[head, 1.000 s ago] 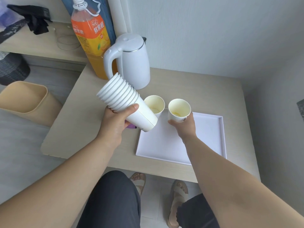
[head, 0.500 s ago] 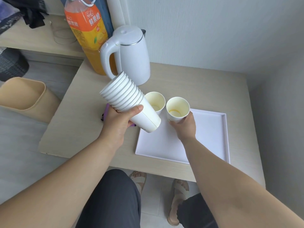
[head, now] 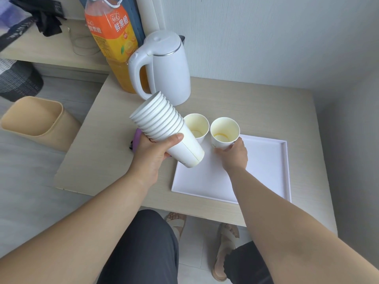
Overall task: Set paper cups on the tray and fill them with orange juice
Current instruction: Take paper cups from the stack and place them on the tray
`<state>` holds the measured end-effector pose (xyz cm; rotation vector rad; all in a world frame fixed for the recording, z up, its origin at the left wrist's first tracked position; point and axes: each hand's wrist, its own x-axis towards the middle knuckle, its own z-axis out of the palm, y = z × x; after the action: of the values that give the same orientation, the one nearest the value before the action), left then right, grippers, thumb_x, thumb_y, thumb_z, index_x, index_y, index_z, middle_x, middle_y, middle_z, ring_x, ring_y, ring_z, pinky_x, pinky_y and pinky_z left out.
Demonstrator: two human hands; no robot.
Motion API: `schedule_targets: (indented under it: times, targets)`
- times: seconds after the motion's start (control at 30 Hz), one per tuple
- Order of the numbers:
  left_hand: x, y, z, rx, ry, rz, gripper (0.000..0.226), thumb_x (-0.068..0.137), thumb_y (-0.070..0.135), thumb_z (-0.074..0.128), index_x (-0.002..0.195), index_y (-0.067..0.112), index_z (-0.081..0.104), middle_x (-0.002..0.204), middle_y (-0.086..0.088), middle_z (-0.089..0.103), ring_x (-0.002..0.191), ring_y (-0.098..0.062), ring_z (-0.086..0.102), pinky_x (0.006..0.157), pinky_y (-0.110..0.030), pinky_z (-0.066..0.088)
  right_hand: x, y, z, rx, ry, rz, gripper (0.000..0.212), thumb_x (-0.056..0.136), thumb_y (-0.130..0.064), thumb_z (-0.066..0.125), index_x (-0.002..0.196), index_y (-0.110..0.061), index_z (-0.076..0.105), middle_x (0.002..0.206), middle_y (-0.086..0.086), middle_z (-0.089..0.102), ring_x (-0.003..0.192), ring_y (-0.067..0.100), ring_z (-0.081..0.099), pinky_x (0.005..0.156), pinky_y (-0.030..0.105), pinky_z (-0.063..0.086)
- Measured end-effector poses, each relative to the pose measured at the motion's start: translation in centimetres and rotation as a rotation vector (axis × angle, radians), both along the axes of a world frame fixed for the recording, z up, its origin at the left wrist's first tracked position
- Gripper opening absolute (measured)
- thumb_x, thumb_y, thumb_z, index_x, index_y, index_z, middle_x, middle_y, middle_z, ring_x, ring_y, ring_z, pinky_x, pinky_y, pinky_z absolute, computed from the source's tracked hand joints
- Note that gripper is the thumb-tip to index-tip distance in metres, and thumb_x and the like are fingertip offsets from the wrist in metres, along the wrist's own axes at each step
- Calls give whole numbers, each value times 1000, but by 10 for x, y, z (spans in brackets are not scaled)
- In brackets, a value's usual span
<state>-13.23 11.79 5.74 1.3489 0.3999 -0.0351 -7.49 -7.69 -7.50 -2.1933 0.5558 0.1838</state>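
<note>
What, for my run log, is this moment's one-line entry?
left hand: holds tilted stack of white paper cups | right hand: grips single paper cup at white square tray

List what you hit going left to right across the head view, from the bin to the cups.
Beige bin → stack of paper cups gripped by the left hand → lone paper cup → second paper cup held by the right hand. Juice bottle and kettle omitted: they overlap the stack.
</note>
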Motion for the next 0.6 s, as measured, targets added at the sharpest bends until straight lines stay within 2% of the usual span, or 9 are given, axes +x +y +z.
schedule_targets:
  times: [0.17,0.23,0.3,0.4,0.5,0.57,0.6]
  targets:
    - [-2,-5,1,-4,-10,0,42,73,1,76,106,23,62,96,11,71,92,-2,67,75,-26,56,2,-2,3,-12,26,23,64,75,-34,73,128,-14,44,129,2,48,117,27,50,95,46,45]
    - [-3,-8,1,-1,-8,-4,36,79,-2,70,103,23,62,95,11,71,92,-3,67,81,-29,55,1,-4,7,70,43,28,70,72,-27,77,133,-17,42,132,1,43,117,25,51,96,45,46]
    - [-4,-11,2,-4,-8,-11,33,79,-3,69,99,23,63,91,13,72,91,-3,67,86,-31,54,-3,-8,17,198,46,11,76,73,-16,75,139,-19,38,138,1,37,107,21,53,91,39,48]
    - [-5,-18,5,-14,-25,-26,36,78,-5,70,100,23,63,88,14,72,88,-1,68,85,-34,55,-25,-17,43,304,-52,-95,59,86,-12,61,140,-18,38,141,-2,36,100,12,49,85,33,48]
    - [-6,-28,8,-31,-57,-46,43,66,0,77,101,22,63,88,13,73,88,-1,69,81,-32,57,-60,-25,78,460,-256,-237,29,92,-14,57,119,-23,52,121,-8,55,97,6,54,76,20,48]
    - [-7,-35,13,-22,-63,-76,44,62,8,76,101,23,63,89,13,74,89,-2,69,81,-31,57,-78,-24,103,620,-271,-151,24,91,-21,61,114,-25,53,112,-10,58,98,8,56,79,19,49]
    - [-8,-39,15,-12,-72,-101,43,61,9,76,100,23,63,91,12,74,91,-4,69,83,-31,56,-84,-22,113,639,-243,-35,31,90,-23,64,117,-26,51,115,-11,57,101,7,56,80,15,48]
